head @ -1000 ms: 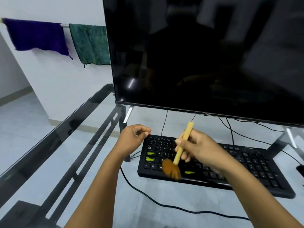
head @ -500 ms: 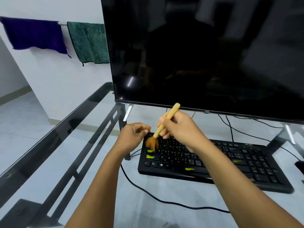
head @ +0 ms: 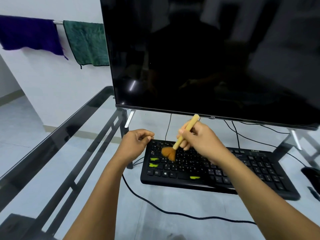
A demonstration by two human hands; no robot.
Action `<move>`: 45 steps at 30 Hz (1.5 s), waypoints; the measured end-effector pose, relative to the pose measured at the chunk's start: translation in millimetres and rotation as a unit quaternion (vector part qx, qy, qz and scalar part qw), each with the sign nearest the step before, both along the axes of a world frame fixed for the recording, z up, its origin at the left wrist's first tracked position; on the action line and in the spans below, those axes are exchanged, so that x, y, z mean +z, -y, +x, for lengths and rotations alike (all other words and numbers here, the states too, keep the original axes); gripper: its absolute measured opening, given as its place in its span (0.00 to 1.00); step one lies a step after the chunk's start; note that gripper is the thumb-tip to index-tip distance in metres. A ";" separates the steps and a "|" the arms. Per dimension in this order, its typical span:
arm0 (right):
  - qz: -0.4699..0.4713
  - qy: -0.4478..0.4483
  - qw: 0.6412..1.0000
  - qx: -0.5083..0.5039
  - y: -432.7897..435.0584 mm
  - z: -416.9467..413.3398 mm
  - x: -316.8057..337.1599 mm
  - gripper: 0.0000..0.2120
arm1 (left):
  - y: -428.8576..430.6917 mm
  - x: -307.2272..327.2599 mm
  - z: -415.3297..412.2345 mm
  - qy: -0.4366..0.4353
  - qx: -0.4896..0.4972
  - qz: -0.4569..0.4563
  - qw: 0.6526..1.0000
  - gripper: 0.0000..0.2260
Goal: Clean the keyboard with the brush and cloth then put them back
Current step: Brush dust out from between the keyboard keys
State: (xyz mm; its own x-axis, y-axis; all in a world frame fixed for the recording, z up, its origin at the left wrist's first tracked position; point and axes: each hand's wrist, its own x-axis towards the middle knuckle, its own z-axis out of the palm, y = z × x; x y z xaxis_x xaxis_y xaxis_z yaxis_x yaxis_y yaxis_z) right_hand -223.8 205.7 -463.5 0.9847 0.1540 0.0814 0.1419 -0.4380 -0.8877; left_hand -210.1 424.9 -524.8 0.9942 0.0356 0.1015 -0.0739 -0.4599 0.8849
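Note:
A black keyboard (head: 242,172) with a few green-marked keys lies on the glass desk under the monitor. My right hand (head: 200,137) grips a brush (head: 185,134) by its pale wooden handle. The orange bristles press on the upper left keys. My left hand (head: 136,141) hovers at the keyboard's top left corner, fingers curled, with nothing visible in it. A green cloth (head: 86,42) and a purple cloth (head: 31,35) hang on a wall rail at the far left.
A large dark monitor (head: 207,54) stands just behind the keyboard. Black cables (head: 155,207) run across the glass desk (head: 57,135) in front of and behind the keyboard. A black mouse (head: 311,172) sits at the right edge.
The brush swept from the keyboard's lower middle up to its top left corner, then slid slightly right and down over the upper left keys. My left hand stayed put.

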 end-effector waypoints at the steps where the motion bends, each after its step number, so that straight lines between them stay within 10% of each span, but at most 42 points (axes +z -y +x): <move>1: -0.036 0.011 0.999 -0.018 5.5 -0.7 -1.0 0.04 | 0.4 0.0 0.0 0.002 0.001 0.006 1.000 0.06; 14: 0.141 0.009 0.987 -0.081 59.9 -41.7 -15.0 0.04 | 13.0 2.9 -3.4 0.096 -0.014 0.189 0.977 0.08; 26: -0.019 0.118 0.980 -0.162 84.4 -42.2 -1.8 0.04 | 58.3 5.2 -16.9 0.135 -0.132 0.312 0.931 0.17; 29: 0.026 0.019 0.998 -0.047 77.9 -43.3 5.6 0.04 | 57.9 4.8 -17.8 0.131 -0.129 0.317 0.930 0.17; 32: -0.120 0.083 0.988 -0.056 71.5 -35.7 1.4 0.04 | 57.2 6.1 -18.1 0.124 -0.130 0.316 0.931 0.17; 45: 0.000 0.027 0.996 -0.085 79.8 -40.0 -4.6 0.04 | 62.9 15.1 -25.9 0.128 -0.127 0.337 0.924 0.16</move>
